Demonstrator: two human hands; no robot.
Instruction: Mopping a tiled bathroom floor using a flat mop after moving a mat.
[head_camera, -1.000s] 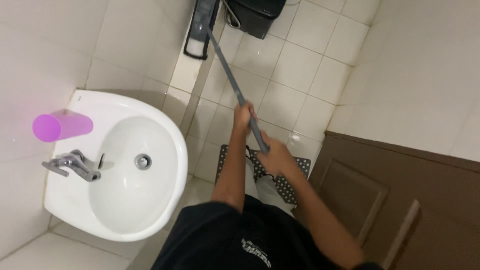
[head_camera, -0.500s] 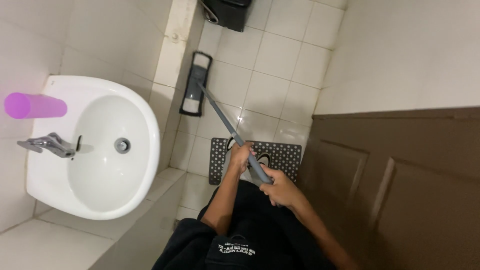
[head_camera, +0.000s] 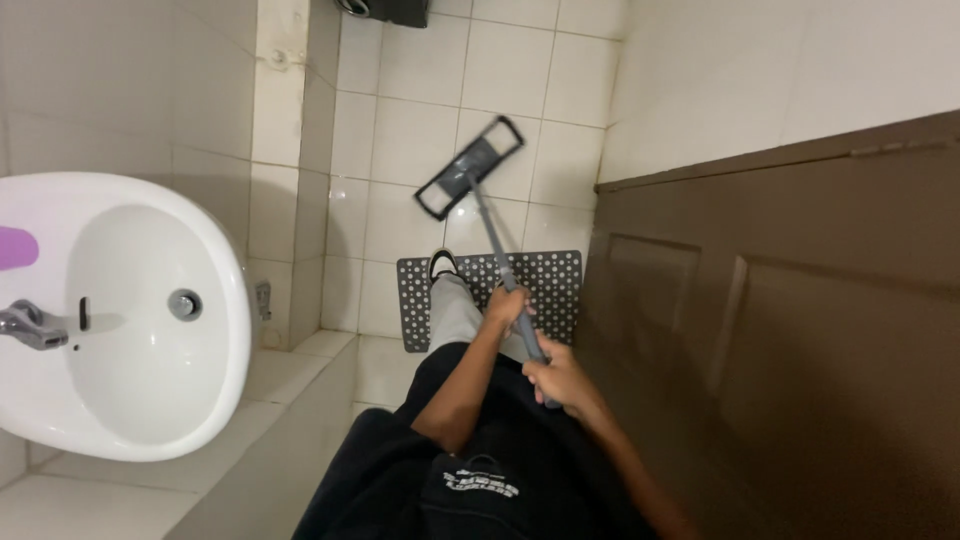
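I see both hands wrapped around the grey mop handle (head_camera: 497, 262), left hand (head_camera: 506, 304) farther down the shaft, right hand (head_camera: 560, 378) nearer my body, fingers curled tight. The flat mop head (head_camera: 470, 168) rests on the white floor tiles (head_camera: 505, 70) beyond the dotted mat (head_camera: 555, 280); I judge the floor by the sink (head_camera: 130, 320) not yet mopped

Floor (head_camera: 420, 140): pale square tiles with dark grout. A perforated dark mat (head_camera: 550, 275) lies near a brown panelled door (head_camera: 800, 330). A white basin (head_camera: 120, 400) — chrome tap (head_camera: 30, 325) fitted — stands against the tiled wall (head_camera: 120, 90).
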